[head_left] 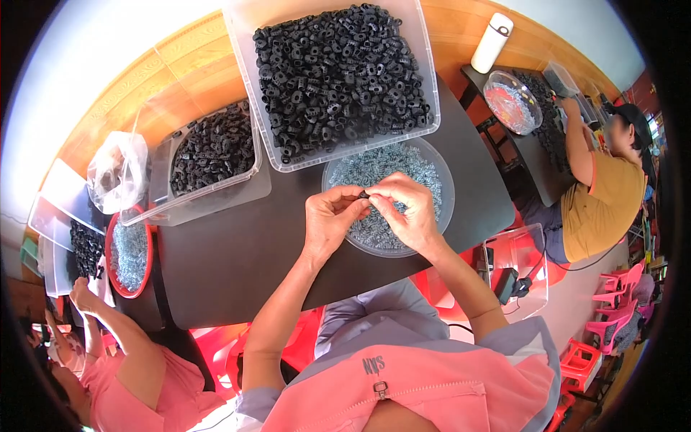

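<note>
"Firstly, far left of the frame?"

"Red basin, round-walled, holding small pale-blue translucent bits. Near its upper edge, plastic bag: clear, thin, crumpled. Next, clear box, stiff-walled, holding ridged black pieces, on a dark, smooth surface."

"Centre, left side first?"

"Left hand, bare; grip narrow, thumb and forefinger pinched on one small black piece. Upper centre, large tub: translucent, rounded corners, heaped with matte black pieces, many with holes through them."

"Position of the held piece?"

"Mid-frame, between the hands: right of the left fingertips, left of the right ones, neither hand clearly nearer. Long axis: cannot tell; too small, mostly covered by fingers."

"Continuing rightward?"

"Round bowl, clear-walled, filled with glassy pale-blue bits; the fingertips are above its left part. Right hand, in front of the bowl; grip equally narrow, thumb and forefinger closed on the same piece. Upper right, flask: white, smooth, cylindrical, one item."
</note>
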`<state>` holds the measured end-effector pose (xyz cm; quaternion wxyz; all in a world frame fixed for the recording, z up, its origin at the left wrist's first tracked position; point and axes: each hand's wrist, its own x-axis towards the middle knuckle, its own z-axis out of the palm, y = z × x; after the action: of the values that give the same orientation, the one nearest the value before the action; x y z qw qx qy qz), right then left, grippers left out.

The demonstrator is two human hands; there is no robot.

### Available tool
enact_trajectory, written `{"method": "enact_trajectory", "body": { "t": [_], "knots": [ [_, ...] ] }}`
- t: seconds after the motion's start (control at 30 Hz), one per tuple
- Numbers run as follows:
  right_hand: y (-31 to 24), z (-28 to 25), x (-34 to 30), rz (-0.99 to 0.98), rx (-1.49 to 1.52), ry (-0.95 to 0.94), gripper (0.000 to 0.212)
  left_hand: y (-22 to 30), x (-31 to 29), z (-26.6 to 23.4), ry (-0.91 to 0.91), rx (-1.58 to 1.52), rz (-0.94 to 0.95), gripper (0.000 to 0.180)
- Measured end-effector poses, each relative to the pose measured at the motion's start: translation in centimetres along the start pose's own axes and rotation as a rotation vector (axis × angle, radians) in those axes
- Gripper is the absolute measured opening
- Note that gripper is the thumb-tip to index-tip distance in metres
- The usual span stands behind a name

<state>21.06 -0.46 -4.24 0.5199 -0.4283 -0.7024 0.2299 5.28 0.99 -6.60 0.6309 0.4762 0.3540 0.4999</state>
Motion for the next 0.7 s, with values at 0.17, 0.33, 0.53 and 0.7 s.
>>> {"method": "enact_trajectory", "body": {
  "t": [0.17,0.33,0.53,0.7],
  "knots": [
    [0.5,-1.7,3.4,-0.002,-0.093,0.013,0.006,-0.1,0.2,-0.1,0.016,0.005,-0.005,0.014],
    [2.0,-2.4,10.2,-0.146,-0.450,0.063,0.006,-0.4,0.2,-0.1,0.026,0.001,-0.018,0.014],
    [3.1,-0.8,17.1,-0.261,-0.725,0.015,0.006,-0.9,0.1,-0.3,0.019,0.024,0.009,0.016],
    [3.9,1.4,21.0,-0.213,-0.926,-0.178,0.009,-0.9,0.0,-0.3,0.027,0.032,-0.011,0.016]
  ]
}}
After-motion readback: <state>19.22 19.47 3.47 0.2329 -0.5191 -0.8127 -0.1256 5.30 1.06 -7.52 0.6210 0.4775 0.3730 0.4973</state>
